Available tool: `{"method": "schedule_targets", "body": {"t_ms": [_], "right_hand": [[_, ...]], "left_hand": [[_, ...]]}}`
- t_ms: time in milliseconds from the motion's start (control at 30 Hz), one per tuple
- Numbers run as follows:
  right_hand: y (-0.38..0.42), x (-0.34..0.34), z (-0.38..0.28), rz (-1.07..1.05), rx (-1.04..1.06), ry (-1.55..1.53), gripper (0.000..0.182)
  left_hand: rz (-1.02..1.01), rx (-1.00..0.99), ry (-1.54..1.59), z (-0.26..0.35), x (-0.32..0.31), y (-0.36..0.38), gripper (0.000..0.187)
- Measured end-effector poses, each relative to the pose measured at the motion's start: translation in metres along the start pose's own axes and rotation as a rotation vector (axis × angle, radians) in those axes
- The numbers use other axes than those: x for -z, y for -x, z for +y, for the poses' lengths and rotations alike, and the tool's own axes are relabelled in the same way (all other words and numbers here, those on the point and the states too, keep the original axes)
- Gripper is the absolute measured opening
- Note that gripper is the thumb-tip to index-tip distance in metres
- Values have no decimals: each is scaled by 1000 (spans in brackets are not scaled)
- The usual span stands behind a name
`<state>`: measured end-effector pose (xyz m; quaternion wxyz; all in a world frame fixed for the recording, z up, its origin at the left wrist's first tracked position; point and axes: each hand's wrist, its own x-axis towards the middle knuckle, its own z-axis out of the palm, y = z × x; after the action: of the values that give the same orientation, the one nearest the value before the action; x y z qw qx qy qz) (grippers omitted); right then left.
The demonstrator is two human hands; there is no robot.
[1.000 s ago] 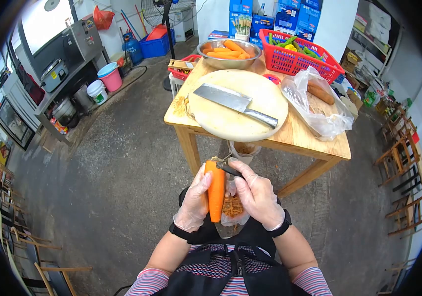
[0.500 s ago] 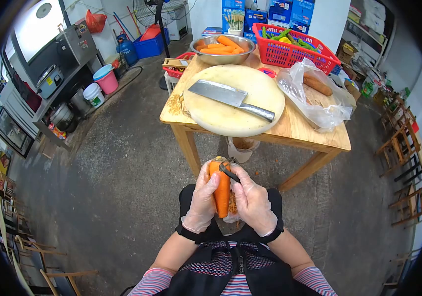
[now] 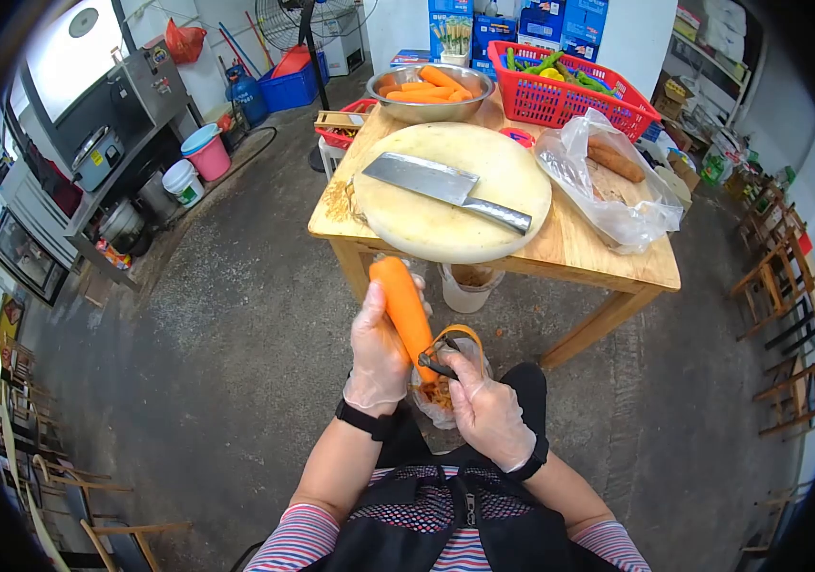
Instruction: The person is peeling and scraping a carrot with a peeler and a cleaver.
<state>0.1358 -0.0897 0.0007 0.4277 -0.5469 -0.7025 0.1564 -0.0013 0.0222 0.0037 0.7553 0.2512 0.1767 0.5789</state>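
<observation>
My left hand (image 3: pixel 379 348), in a clear plastic glove, is wrapped round a large orange carrot (image 3: pixel 402 303), which tilts with its thick end up and to the left. In my gloved right hand (image 3: pixel 489 405) is a dark-handled peeler (image 3: pixel 437 365), held at the carrot's lower end. A long curl of orange peel (image 3: pixel 464 330) arches up from the peeler. Beneath the carrot, between my knees, a plastic-lined container (image 3: pixel 439 416) holds orange peelings. On the round cutting board (image 3: pixel 426 232) ahead lies a cleaver (image 3: pixel 426 179).
The wooden table (image 3: pixel 650 270) bears a metal bowl (image 3: pixel 426 112) of carrots, a red basket (image 3: pixel 550 100) of green peppers, and a plastic bag (image 3: pixel 569 172) by unpeeled carrots. Under it stands a white bin (image 3: pixel 465 297). Wooden chairs (image 3: pixel 798 386) line the right side.
The carrot has swung up and left with my left hand, its thick end now higher. The peeler has moved down to the carrot's lower end, and a long peel curl has appeared.
</observation>
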Motion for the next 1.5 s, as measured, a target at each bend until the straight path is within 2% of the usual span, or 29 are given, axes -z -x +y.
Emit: {"method": "schedule_targets", "body": {"t_ms": [133,200,333,467,533,600,633,700,733,800,867,933,1000,1133,1267,1367,1433,1500], "right_hand": [[10,0,11,-27,33,132,38],[12,1,14,-73,-45,134,38],[9,1,23,-81,-16,155,38],[9,9,23,-178,-37,212,39],[9,13,21,-210,-30,231,39],[9,18,21,-345,-193,234,38],[6,16,25,-349,-188,234,38],[2,9,35,-189,-99,18,39],[-1,9,34,-190,-104,19,39],[-13,9,27,-62,-63,-65,43],[-25,18,10,-70,-93,-78,43],[-36,24,1,-124,-145,-178,43],[-44,25,-3,-127,-123,-149,43],[-54,20,-5,-103,-38,8,40],[-51,14,-12,-101,-67,24,40],[-43,9,-15,-52,-43,1,39],[-35,3,-11,-14,85,3,43],[-26,3,-11,-27,128,67,44]], "left_hand": [[-8,-106,149,0,15,-22,43],[-4,-102,232,-5,24,-26,43],[44,-72,319,-16,35,-25,41],[97,-69,351,-17,42,-22,41],[93,-87,496,-11,57,-26,42],[116,-124,492,-7,60,-26,44],[78,-68,450,-6,58,-21,45],[22,37,370,-10,54,-10,48],[25,41,372,-15,53,-4,48],[-2,163,284,-24,47,10,49],[22,193,257,-27,39,18,50],[-72,264,220,-31,39,22,49],[-66,300,162,-33,38,23,54],[-75,184,-26,-30,29,25,53],[-52,5,-173,-22,7,29,50],[23,-65,-159,-20,2,27,47],[32,-80,-203,-4,1,20,46],[8,-135,-218,6,1,7,47]]}}
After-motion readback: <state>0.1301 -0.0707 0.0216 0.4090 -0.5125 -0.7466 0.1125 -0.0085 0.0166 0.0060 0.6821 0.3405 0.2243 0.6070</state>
